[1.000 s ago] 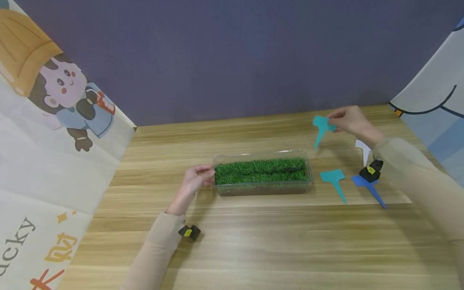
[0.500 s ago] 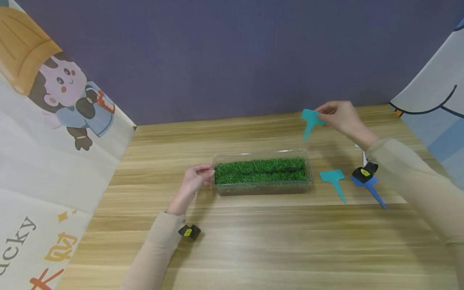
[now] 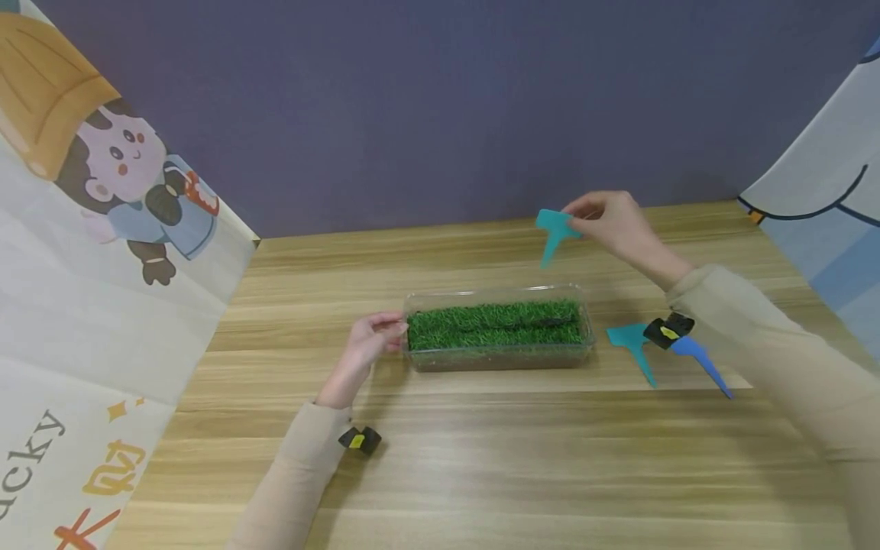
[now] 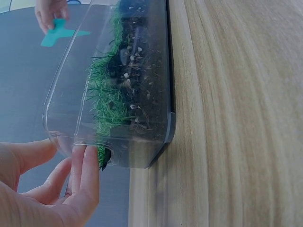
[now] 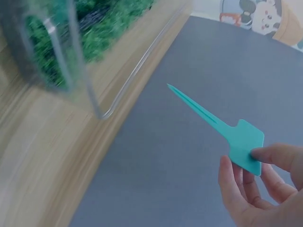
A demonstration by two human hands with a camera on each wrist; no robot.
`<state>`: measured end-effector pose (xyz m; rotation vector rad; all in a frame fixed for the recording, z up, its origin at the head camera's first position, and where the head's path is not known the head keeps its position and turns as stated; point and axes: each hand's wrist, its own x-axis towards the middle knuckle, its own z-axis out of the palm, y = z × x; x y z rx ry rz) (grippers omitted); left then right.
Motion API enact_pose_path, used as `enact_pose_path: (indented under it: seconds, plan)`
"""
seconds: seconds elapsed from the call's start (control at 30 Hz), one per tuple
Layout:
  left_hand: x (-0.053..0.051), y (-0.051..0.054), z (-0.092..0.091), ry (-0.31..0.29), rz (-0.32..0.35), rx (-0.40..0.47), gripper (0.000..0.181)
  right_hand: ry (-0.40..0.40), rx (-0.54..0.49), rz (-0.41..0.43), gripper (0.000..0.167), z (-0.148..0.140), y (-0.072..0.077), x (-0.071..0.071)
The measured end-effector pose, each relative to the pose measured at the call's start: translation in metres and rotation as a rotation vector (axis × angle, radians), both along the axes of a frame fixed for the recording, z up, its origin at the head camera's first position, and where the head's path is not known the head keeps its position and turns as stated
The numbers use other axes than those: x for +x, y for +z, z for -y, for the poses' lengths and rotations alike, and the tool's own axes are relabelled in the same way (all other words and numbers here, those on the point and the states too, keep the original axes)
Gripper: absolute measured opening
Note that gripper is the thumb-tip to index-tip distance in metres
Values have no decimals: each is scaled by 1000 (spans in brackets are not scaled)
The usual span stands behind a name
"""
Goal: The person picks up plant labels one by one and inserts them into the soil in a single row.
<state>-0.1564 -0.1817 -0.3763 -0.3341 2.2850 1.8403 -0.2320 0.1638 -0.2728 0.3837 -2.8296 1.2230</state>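
My right hand point(image 3: 612, 221) pinches a teal T-shaped plant label point(image 3: 553, 229) by one side of its head, between thumb and fingers. The label hangs in the air behind the right part of a clear plastic box point(image 3: 498, 359), its pointed stem down and apart from the box. Inside the box, green artificial grass point(image 3: 495, 315) lies in two strips with a dark groove between them; dark soil point(image 4: 142, 80) shows through the wall in the left wrist view. My left hand point(image 3: 367, 340) holds the box's left end, thumb at the rim and fingertips at the end wall.
Right of the box, a second teal plant label point(image 3: 635, 347) and a blue plant label point(image 3: 704, 363) lie on the wooden table point(image 3: 481, 458). The right wrist strap's black mount point(image 3: 668, 330) partly covers them. A dark panel point(image 3: 447, 114) rises behind the table.
My right hand has carried the teal plant label leftward, from right of the box to behind its right part. Its sleeve now hides the white label. My left hand and the box stay put.
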Motion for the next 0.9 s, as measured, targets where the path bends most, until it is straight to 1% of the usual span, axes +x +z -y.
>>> enact_pose_path:
  seconds: [0.23, 0.47, 0.9]
  plan:
    - [1, 0, 0, -3, -4, -2, 33, 37, -22, -8, 23, 20, 2, 2]
    - [1, 1, 0, -4, -7, 0, 33, 63, -21, -1, 21, 39, 4, 4]
    - [1, 1, 0, 4, -3, -10, 32, 135, -89, -3, 16, 67, 6, 10]
